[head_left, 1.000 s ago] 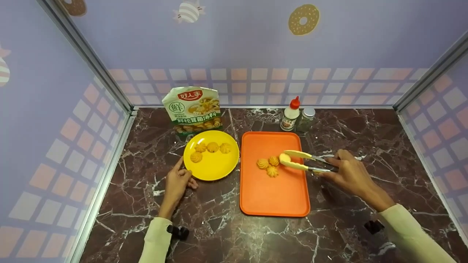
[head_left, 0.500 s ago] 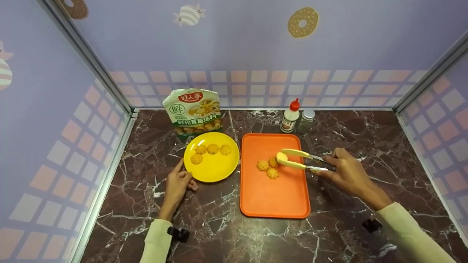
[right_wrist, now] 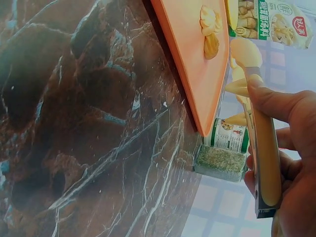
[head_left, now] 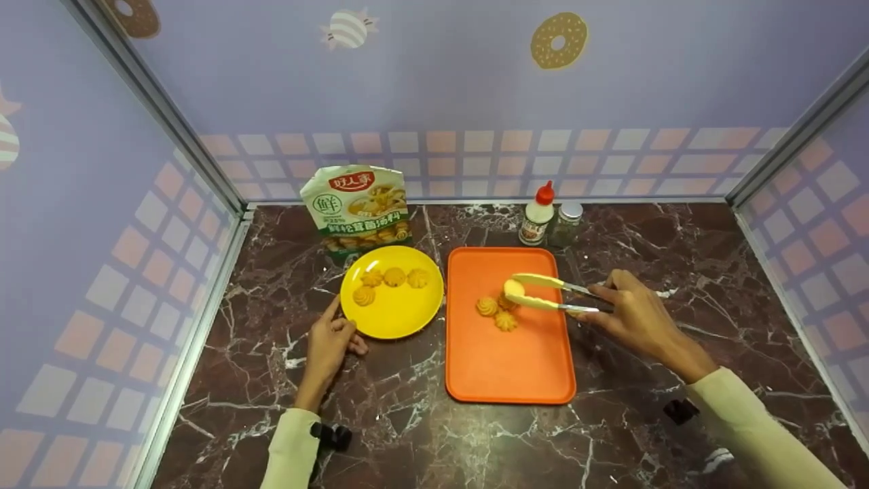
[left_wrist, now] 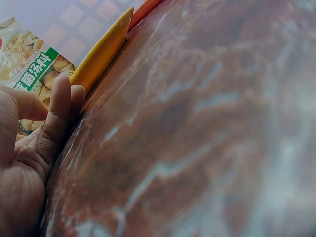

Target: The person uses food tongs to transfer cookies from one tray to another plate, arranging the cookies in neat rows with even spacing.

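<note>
My right hand (head_left: 638, 316) grips a pair of tongs (head_left: 540, 301) with pale yellow ends and metal arms. The tongs' arms stand apart over an orange tray (head_left: 509, 370), their tips above swirled cookies (head_left: 506, 321). A smooth, pale yellow round shape (head_left: 514, 289) shows between the tips; I cannot tell whether it is a cookie or part of the tongs. In the right wrist view the near arm's rounded end (right_wrist: 245, 52) faces the camera. My left hand (head_left: 329, 339) touches the left rim of a yellow plate (head_left: 397, 316), which bears several cookies (head_left: 394, 276).
Behind the plate stands a green and white food bag (head_left: 360, 207). A red-capped bottle (head_left: 536, 221) and a glass jar (head_left: 565, 227) of green flakes stand beyond the tray. Purple wall panels (head_left: 434, 81) with a tile print enclose the dark marble counter (head_left: 394, 421).
My right hand and the tongs have moved left over the tray, closer over the cookies, partly covering one. The left hand stays at the plate's rim.
</note>
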`<control>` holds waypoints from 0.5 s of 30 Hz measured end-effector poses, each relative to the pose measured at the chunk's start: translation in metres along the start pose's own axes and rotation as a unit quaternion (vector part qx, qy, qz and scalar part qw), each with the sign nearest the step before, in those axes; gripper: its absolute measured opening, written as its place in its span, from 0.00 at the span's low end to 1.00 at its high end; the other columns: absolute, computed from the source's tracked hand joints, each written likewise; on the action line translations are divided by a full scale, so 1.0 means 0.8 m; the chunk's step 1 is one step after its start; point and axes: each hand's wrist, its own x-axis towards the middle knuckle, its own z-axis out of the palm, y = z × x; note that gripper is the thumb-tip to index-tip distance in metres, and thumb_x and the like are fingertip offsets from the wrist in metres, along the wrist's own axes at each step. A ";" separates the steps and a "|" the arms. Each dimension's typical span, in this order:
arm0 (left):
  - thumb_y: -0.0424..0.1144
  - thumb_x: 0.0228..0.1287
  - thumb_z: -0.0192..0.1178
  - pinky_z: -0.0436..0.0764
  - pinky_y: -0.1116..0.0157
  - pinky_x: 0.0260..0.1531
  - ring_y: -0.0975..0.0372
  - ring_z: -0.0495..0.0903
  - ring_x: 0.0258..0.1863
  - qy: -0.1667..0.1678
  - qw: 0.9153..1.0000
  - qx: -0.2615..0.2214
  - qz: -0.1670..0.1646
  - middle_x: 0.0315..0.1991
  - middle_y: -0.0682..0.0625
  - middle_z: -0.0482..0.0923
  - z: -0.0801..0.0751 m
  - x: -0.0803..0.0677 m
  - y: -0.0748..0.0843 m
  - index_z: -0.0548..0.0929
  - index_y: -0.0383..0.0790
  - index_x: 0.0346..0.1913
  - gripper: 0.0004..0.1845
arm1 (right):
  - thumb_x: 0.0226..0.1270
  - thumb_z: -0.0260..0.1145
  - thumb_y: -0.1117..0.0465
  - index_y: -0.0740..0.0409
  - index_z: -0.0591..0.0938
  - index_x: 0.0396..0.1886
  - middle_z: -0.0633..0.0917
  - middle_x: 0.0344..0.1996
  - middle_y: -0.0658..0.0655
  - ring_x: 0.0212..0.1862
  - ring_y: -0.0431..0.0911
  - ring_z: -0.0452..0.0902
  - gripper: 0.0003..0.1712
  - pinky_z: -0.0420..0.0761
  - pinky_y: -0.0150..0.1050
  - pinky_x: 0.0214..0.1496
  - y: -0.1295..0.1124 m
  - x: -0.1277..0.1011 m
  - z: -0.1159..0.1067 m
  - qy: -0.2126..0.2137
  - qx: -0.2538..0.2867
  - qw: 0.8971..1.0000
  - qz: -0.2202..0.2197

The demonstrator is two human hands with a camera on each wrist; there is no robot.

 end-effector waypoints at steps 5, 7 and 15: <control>0.24 0.79 0.56 0.92 0.61 0.22 0.57 0.87 0.19 -0.003 1.000 -0.003 0.004 0.25 0.37 0.83 0.000 0.000 0.003 0.57 0.33 0.88 0.39 | 0.55 0.90 0.59 0.71 0.91 0.57 0.63 0.32 0.49 0.33 0.43 0.59 0.32 0.62 0.37 0.32 -0.004 0.009 0.004 0.004 0.005 1.000 -0.004; 0.25 0.79 0.57 0.92 0.61 0.22 0.57 0.87 0.19 -0.003 1.000 -0.001 0.006 0.25 0.37 0.83 0.000 0.001 0.003 0.57 0.33 0.88 0.39 | 0.54 0.90 0.59 0.71 0.91 0.57 0.62 0.32 0.49 0.33 0.43 0.59 0.32 0.62 0.37 0.32 -0.006 0.011 0.005 0.003 0.009 1.000 0.000; 0.24 0.78 0.57 0.92 0.61 0.21 0.56 0.86 0.18 0.005 1.000 0.010 0.006 0.24 0.38 0.82 0.001 0.001 0.000 0.58 0.32 0.88 0.39 | 0.55 0.90 0.58 0.66 0.94 0.54 0.68 0.34 0.51 0.33 0.43 0.64 0.28 0.70 0.39 0.30 -0.010 0.021 0.011 0.005 0.003 1.000 -0.022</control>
